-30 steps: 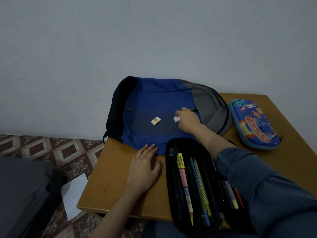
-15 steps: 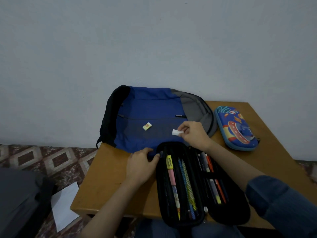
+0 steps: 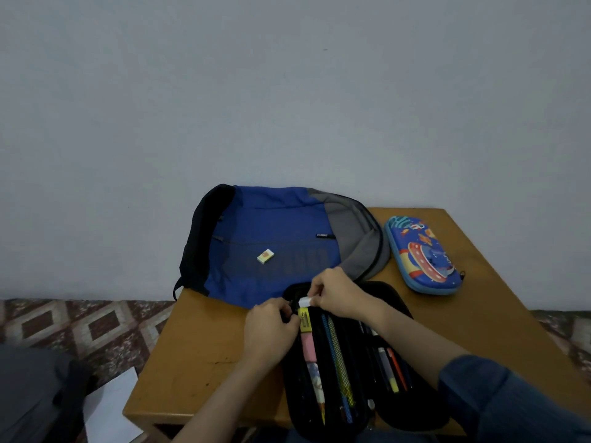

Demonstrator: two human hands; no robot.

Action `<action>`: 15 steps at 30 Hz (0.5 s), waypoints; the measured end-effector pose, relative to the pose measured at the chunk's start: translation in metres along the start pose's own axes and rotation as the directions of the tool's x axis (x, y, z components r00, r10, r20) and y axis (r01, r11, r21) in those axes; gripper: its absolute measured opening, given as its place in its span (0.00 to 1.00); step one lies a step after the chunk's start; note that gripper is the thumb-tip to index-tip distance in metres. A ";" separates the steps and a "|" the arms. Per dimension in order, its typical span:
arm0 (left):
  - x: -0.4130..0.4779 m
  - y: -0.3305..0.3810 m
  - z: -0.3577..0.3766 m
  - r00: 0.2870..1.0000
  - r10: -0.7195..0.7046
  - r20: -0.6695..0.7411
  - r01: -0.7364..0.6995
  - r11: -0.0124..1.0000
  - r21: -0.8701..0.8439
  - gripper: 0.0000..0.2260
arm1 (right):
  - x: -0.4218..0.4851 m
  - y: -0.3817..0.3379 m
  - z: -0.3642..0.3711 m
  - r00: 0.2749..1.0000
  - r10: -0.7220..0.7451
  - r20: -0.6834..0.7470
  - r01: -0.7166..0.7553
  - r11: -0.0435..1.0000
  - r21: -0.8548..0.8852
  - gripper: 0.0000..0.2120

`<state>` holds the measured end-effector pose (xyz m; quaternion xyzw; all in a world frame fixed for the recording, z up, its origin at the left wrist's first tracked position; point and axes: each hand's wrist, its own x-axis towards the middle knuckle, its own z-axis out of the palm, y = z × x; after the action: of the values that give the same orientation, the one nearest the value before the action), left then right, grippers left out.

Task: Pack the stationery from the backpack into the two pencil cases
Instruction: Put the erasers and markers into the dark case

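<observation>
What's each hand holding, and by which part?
Right hand pinches white eraser by its right end; left hand grips black pencil case at its upper-left rim.

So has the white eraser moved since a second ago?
Yes. The right hand carried the white eraser off the backpack, toward the person, to the far end of the black pencil case. The other eraser on the backpack stayed put.

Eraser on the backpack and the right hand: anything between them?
Nothing loose. The head view shows only bare blue backpack fabric between the yellow-labelled eraser and the right hand.
</observation>
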<state>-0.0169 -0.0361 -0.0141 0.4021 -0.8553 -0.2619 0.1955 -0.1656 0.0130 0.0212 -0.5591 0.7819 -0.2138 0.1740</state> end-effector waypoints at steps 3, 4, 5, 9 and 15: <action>-0.002 0.000 0.002 1.000 -0.004 -0.018 0.003 0.998 -0.067 0.13 | 0.005 -0.005 0.006 1.000 0.001 0.001 -0.001 1.000 0.005 0.07; -0.003 0.000 0.002 1.000 0.002 -0.025 -0.004 0.997 -0.081 0.14 | 0.006 -0.006 0.010 1.000 0.000 -0.013 0.000 1.000 0.012 0.06; -0.003 0.000 0.001 0.999 0.011 -0.033 -0.013 0.996 -0.085 0.15 | 0.006 -0.007 0.013 0.999 0.005 -0.033 -0.004 1.000 0.017 0.03; -0.003 -0.007 -0.001 0.997 0.074 -0.024 -0.075 0.996 -0.044 0.07 | 0.001 -0.007 0.025 0.990 0.029 -0.139 -0.019 0.997 0.071 0.04; -0.001 -0.011 -0.004 0.991 0.121 0.050 -0.121 0.993 0.013 0.13 | -0.003 -0.011 0.021 0.994 0.059 -0.092 -0.053 0.996 0.068 0.04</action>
<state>-0.0073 -0.0428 -0.0175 0.3446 -0.8847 -0.2523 0.1867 -0.1453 0.0102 0.0097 -0.5202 0.7972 -0.2603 0.1614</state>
